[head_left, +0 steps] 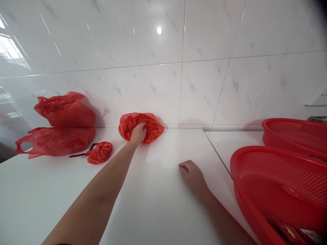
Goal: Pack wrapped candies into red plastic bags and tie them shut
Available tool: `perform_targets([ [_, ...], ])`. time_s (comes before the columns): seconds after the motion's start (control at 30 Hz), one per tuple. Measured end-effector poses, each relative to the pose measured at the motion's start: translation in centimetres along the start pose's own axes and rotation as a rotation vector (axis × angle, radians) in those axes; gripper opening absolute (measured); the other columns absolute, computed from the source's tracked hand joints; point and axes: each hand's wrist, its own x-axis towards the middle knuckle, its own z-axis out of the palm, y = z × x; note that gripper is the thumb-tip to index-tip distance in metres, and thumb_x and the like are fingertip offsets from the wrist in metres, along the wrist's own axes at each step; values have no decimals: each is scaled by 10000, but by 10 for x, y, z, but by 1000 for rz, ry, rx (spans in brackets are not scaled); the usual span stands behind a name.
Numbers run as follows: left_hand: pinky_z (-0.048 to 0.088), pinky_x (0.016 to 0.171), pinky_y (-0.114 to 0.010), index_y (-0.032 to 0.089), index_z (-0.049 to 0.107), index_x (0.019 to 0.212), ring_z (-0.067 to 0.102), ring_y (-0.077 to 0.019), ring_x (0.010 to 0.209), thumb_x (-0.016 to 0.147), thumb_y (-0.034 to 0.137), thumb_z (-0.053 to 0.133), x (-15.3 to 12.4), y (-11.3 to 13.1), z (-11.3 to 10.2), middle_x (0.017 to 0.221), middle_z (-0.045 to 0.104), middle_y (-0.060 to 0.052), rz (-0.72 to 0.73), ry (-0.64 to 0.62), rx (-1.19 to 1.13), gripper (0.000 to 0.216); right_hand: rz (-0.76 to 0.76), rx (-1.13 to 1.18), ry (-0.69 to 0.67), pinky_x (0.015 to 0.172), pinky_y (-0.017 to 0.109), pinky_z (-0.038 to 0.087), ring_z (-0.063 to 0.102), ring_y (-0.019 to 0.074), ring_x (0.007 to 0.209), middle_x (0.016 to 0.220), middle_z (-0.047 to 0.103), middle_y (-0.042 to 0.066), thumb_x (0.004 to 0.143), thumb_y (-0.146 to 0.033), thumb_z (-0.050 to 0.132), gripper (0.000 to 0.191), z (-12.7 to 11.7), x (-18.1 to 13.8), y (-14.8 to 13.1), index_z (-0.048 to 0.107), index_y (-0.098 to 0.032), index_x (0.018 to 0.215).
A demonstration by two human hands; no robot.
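Observation:
My left hand (138,134) reaches far across the white counter (158,190) and grips a crumpled red plastic bag (153,126) that sits against the tiled wall. Its fingers are closed into the plastic. My right hand (192,174) rests on the counter nearer to me, fingers curled under, with nothing visible in it.
Two larger filled red bags (65,124) are stacked at the left by the wall, with a small knotted red bag (100,152) in front of them. Two red perforated baskets (281,190) stand at the right, one behind the other. A wall socket (318,97) is at far right.

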Motion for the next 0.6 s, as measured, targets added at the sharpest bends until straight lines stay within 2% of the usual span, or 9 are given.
perform_targets([
  [0.13,421,888,-415,208,447,1313,541,-308,1123,775,206,539,7,-3,18,1249,565,-153,-71,-19,42,547,10,21,-7,707,301,455,593,176,840,944,631,17,788,-271,451,177,-2,3,1,625,-251,814],
  [0.23,450,789,-402,228,537,1212,600,-318,981,719,219,604,7,-3,22,1101,636,-147,-88,-48,74,498,9,16,-6,701,299,451,591,175,836,933,631,19,787,-272,452,175,-2,5,2,624,-248,809],
  [0.3,450,764,-380,222,626,1030,614,-295,909,722,186,574,6,-1,19,976,664,-123,-83,-43,89,315,-2,5,-4,703,297,447,587,170,828,920,629,17,789,-268,450,174,-2,6,2,622,-246,801],
  [0.37,444,768,-373,211,636,908,604,-280,901,746,160,513,6,3,14,939,653,-113,-77,4,98,210,-14,2,-5,702,295,443,584,164,818,912,628,14,792,-264,445,178,-2,7,3,621,-246,800],
  [0.5,424,814,-378,187,572,974,548,-262,1001,772,123,428,5,13,2,1135,553,-137,-69,151,90,256,-19,-6,7,699,296,439,583,163,798,895,628,14,792,-265,441,189,-2,7,4,629,-245,796],
  [0.6,439,758,-336,186,572,817,572,-222,877,713,112,516,6,18,-5,977,595,-96,-37,110,55,139,-28,-4,13,706,301,439,582,164,792,882,627,14,788,-263,441,192,-1,8,5,632,-244,788],
])
